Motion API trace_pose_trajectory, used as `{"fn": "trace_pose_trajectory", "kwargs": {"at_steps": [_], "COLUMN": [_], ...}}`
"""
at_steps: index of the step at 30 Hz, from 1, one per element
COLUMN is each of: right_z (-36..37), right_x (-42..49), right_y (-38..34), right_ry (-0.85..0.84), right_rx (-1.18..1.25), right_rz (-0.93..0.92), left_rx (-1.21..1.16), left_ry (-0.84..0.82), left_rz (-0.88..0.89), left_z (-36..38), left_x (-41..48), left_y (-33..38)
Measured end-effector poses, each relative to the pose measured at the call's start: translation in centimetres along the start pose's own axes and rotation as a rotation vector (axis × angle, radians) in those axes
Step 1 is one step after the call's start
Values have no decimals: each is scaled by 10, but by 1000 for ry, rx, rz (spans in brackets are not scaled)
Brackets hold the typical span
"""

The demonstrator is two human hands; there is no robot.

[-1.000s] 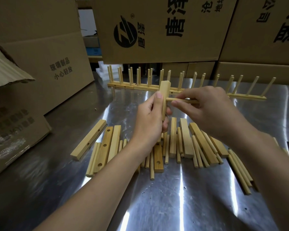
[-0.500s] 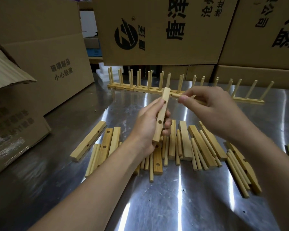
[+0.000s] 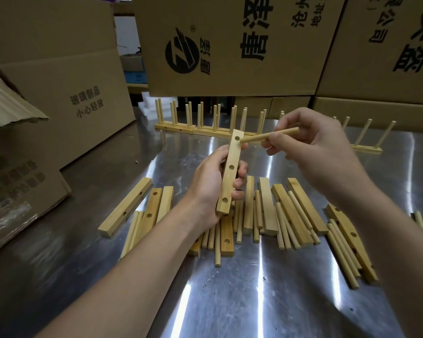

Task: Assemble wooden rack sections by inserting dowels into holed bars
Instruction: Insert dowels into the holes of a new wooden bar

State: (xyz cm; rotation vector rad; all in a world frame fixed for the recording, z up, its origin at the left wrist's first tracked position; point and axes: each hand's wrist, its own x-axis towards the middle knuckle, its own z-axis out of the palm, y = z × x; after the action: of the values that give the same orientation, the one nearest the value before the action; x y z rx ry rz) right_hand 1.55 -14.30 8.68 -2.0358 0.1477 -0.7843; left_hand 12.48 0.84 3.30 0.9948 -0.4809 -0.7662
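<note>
Left hand [image 3: 209,189] gripped the bar [image 3: 229,181], right hand [image 3: 315,147] pinched a dowel [image 3: 257,137] at its top hole; skewed entry risked jamming.

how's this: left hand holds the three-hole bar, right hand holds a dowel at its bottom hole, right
Wrong hole: the head view shows the right hand holding the dowel at the top hole. The left hand does hold the three-hole bar.

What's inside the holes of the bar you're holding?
All three holes in the bar look empty. The right hand holds a dowel with its tip at the top hole, not seated. The left hand covers the bar's back.
</note>
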Motion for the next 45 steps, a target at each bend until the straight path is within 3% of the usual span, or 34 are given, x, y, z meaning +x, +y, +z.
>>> {"fn": "trace_pose_trajectory", "kwargs": {"at_steps": [4, 9, 17, 21, 26, 38, 41, 45], "right_z": [1, 2, 10, 8, 5, -7, -18, -36], "right_x": [-1, -1, -4, -3, -5, -14, -24, -38], "right_y": [-3, -2, -1, -1, 0, 7, 3, -8], "right_ry": [24, 59, -55, -25, 1, -108, -157, -179], "right_rx": [-26, -286, -539, -530, -459, -178, -315, -751], "right_rz": [-50, -87, -147, -167, -169, 24, -56, -332], "left_rx": [24, 65, 469, 648, 652, 805, 574, 502], "left_ry": [-44, -39, 20, 15, -13, -59, -138, -216], "left_rz": [12, 51, 280, 396, 443, 404, 225, 97], "left_z": [-1, 0, 5, 9, 9, 12, 18, 36], "left_x": [1, 0, -5, -7, -7, -10, -11, -19], "left_y": [-1, -3, -5, -13, -20, -9, 8, -3]}}
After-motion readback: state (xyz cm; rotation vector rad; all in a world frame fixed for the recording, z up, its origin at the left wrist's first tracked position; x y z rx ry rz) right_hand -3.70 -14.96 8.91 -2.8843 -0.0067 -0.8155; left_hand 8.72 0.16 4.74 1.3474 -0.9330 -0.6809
